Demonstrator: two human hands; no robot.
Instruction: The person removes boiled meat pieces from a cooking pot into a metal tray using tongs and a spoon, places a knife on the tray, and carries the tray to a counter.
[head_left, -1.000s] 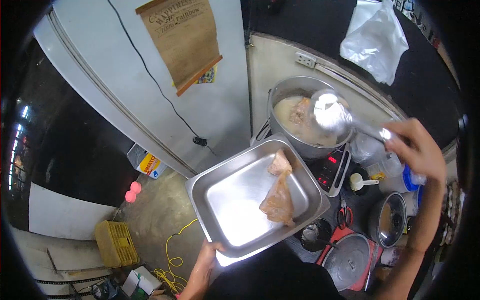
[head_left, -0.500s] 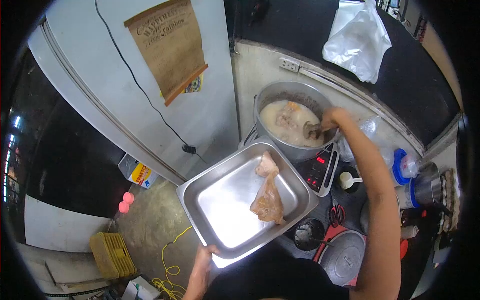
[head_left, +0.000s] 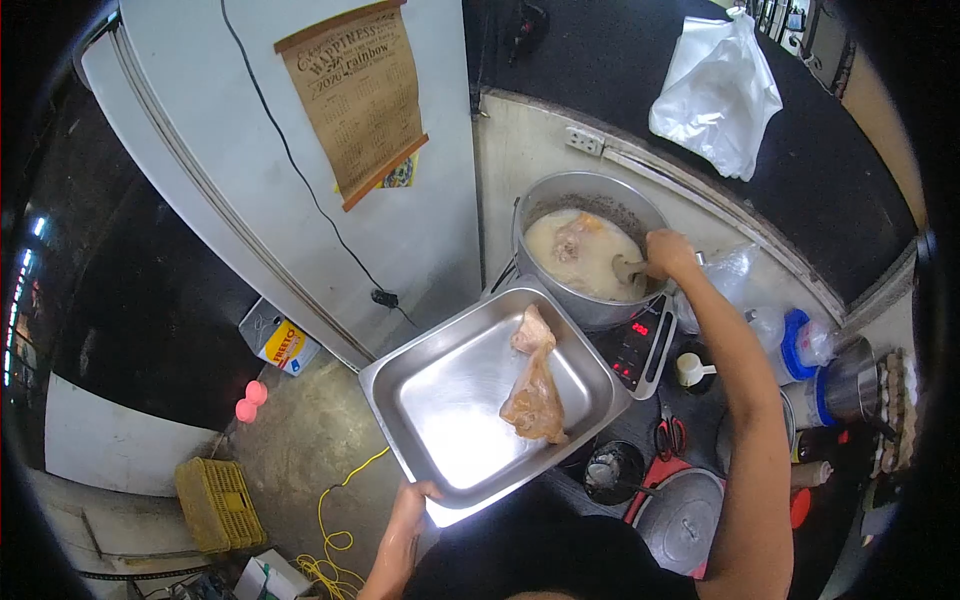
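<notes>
My left hand [head_left: 408, 510] grips the lower left corner of a steel tray [head_left: 410, 450], which is tilted slightly. Two pieces of chicken [head_left: 536, 395] lie on the tray's right side. Over the right rim of a large metal pot [head_left: 640, 195], my right hand [head_left: 668, 254] is closed on a ladle [head_left: 627, 268], whose bowl dips into cloudy whitish broth [head_left: 600, 280]. A piece of meat [head_left: 575, 240] shows at the surface. The pot stands on an induction cooker [head_left: 640, 345] with red lit digits.
Red-handled scissors [head_left: 671, 437], a white scoop [head_left: 692, 369], a small black bowl [head_left: 613, 472] and a lidded pot [head_left: 680, 520] are right of the tray. Plastic bags [head_left: 716, 95] lie on the black counter. A yellow crate [head_left: 218, 505] stands on the floor.
My right hand has come down and left from beside the pot, lowering the ladle into the broth. The tray stays in my left hand, slightly shifted in view.
</notes>
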